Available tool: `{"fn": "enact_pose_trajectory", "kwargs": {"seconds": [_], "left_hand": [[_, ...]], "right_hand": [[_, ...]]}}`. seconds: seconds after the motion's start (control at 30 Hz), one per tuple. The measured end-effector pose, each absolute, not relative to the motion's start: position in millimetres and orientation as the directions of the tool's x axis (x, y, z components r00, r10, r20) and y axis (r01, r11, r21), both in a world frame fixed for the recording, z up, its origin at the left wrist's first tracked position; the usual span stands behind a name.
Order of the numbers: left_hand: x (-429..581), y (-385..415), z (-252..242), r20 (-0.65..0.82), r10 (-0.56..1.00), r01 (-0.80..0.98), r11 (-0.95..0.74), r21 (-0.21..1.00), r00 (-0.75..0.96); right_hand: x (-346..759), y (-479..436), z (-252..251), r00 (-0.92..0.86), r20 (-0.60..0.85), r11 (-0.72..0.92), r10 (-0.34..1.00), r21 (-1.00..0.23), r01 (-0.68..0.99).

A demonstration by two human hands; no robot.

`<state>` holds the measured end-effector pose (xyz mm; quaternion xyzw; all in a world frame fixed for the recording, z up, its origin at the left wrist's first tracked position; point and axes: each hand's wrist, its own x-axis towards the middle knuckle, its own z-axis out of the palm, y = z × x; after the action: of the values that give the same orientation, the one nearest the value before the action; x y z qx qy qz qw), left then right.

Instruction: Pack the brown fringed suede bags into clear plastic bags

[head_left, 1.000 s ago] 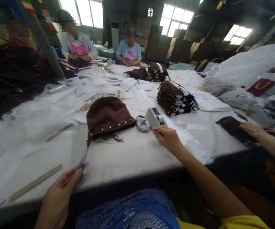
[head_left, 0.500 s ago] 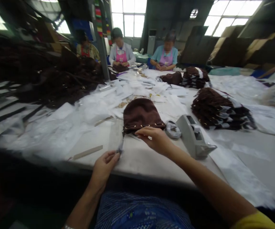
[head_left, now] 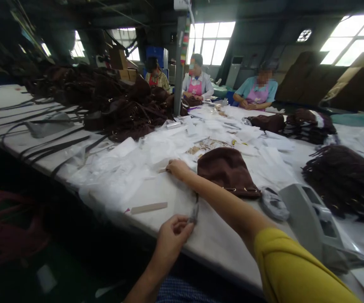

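A dark brown drawstring bag (head_left: 224, 170) lies on the table, its row of metal eyelets facing me. My left hand (head_left: 173, 235), near the table's front edge, pinches the plastic-wrapped end of a dark cord (head_left: 194, 213) that runs down from the bag's left side. My right hand (head_left: 178, 169) is stretched across, left of the bag, with its fingers closed at a thin flat strip (head_left: 162, 171) beside the clear plastic; its fingertips are partly hidden. Another flat strip (head_left: 149, 207) lies nearer the front edge.
Right of the bag are a roll of tape (head_left: 274, 203) and a grey tape dispenser (head_left: 311, 219). Stacked brown bags (head_left: 346, 181) lie further right. A brown pile (head_left: 125, 101) with trailing straps fills the left. Clear plastic bags (head_left: 112, 181) spread mid-table. Three people (head_left: 254, 92) sit opposite.
My right hand has left the bag's eyelet edge and reached left to the thin strip. My left hand keeps its pinch on the cord end. The view has swung left.
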<state>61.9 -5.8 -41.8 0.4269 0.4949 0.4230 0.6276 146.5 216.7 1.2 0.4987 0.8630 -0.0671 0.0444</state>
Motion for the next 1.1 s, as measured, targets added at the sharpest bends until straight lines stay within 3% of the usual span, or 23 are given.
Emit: {"fn": "enact_pose_trajectory", "kwargs": {"seconds": [0.13, 0.4, 0.6, 0.77, 0.93, 1.03, 1.1], "left_hand": [[62, -6, -42, -0.265, 0.95, -0.115, 0.285, 0.952, 0.166], [64, -7, -42, -0.266, 0.953, -0.142, 0.286, 0.948, 0.146], [64, -7, -43, -0.265, 0.954, -0.148, 0.285, 0.947, 0.137], [64, -7, -43, -0.26, 0.957, -0.15, 0.278, 0.949, 0.131], [60, -5, -34, -0.287, 0.948, -0.145, 0.306, 0.941, 0.14], [55, -3, -29, -0.326, 0.934, -0.161, 0.348, 0.924, 0.147], [52, -1, -27, -0.359, 0.922, -0.187, 0.383, 0.905, 0.147]], "right_hand": [[145, 225, -2, -0.531, -0.084, 0.527, 0.843, -0.066, 0.847], [138, 245, 2, -0.477, -0.125, 0.467, 0.87, -0.103, 0.878], [154, 240, 6, -0.452, -0.043, 0.431, 0.891, -0.236, 0.871], [169, 231, 13, -0.438, 0.065, 0.422, 0.897, -0.42, 0.803], [183, 204, 31, -0.409, 0.223, 0.449, 0.885, -0.645, 0.618], [203, 163, 42, -0.347, 0.237, 0.337, 0.907, -0.904, 0.264], [223, 126, 47, -0.303, 0.169, 0.195, 0.938, -0.979, 0.058]]}}
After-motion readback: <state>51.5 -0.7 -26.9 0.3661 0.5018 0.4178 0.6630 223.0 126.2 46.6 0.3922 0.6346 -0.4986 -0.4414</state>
